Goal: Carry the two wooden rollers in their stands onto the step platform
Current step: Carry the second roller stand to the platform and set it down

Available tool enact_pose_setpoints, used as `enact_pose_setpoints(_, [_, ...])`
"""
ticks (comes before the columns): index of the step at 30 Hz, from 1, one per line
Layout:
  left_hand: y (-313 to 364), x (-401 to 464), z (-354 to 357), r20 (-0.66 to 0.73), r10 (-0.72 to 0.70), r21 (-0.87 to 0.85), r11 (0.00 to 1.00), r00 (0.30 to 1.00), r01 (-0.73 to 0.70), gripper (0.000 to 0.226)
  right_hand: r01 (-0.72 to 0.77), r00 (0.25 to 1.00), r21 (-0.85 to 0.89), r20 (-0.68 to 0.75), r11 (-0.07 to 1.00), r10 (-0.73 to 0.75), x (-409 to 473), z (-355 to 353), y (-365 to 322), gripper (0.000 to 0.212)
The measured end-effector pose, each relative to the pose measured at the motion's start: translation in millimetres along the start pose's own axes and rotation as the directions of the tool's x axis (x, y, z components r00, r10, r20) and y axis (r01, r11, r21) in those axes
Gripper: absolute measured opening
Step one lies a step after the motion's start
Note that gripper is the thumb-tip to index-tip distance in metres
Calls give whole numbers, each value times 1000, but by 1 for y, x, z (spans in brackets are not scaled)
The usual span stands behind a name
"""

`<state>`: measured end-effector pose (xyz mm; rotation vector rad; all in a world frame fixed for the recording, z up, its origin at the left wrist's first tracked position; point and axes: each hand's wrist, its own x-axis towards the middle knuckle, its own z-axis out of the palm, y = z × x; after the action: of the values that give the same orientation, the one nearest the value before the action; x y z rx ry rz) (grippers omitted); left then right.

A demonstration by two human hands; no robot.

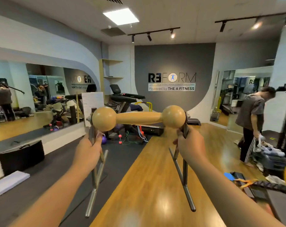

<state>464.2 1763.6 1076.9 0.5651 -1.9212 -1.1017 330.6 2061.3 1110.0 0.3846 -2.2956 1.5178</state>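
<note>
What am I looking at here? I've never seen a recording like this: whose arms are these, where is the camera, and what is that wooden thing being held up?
There is no machine here. The one picture comes from a wide-angle camera worn on a person's head, looking forward and down, so the two bare arms reaching in from the bottom are the wearer's own. The left hand and the right hand each grip one side of a metal stand, fingers closed round its upright bars. Mounted across the top of the stand is a wooden roller, shaped like a dumbbell with a round knob at each end. The stand is lifted clear of the wooden floor, so it is being carried. Only one roller shows. The room is a gym; another person stands at the right, bending over some bags.
</note>
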Motion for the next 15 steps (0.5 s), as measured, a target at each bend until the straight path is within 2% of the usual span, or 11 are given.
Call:
enact_pose_setpoints(8, [-47,163,138,119,63,-71,996,991,-55,34,-23,993,-59,-120,998,15,146,82,58,21])
enact_pose_setpoints(15, [-89,309,287,185,54,-101,994,981,-36,29,-83,989,-69,-130,994,74,320,158,129,16])
